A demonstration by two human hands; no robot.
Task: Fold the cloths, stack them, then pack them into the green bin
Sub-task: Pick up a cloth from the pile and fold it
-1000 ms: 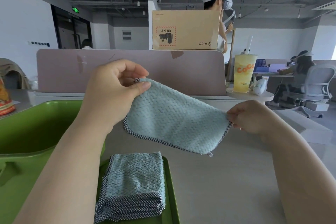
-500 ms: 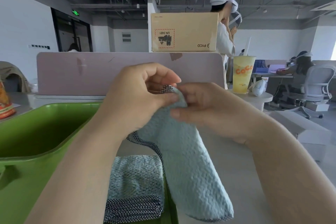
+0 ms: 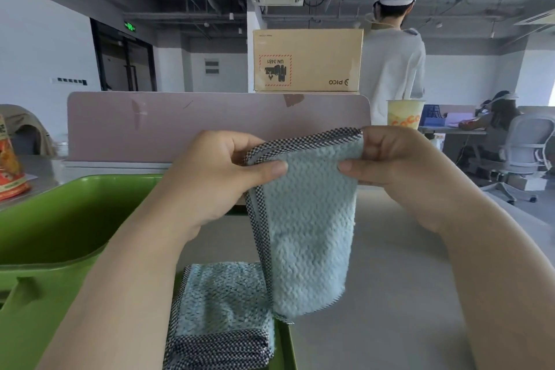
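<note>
Green bin (image 3: 60, 219) stands at bench (image 3: 405, 294) left edge. Left hand (image 3: 216, 177) pinches top-left corner of blue cloth (image 3: 306, 219), thumb in front. Folded stack (image 3: 222, 309) lies on green tray (image 3: 284, 348), front edge, beside bin. Cloth hangs doubled above bench. Right hand (image 3: 396, 171) pinches top-right corner.

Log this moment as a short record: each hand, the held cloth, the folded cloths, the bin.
held cloth: light blue, checked trim, doubled over, hangs over the table
left hand: pinches its top left corner
right hand: pinches its top right corner
green bin: at left, no cloth in the visible part
folded cloths: stacked on a green tray beside the bin
</note>
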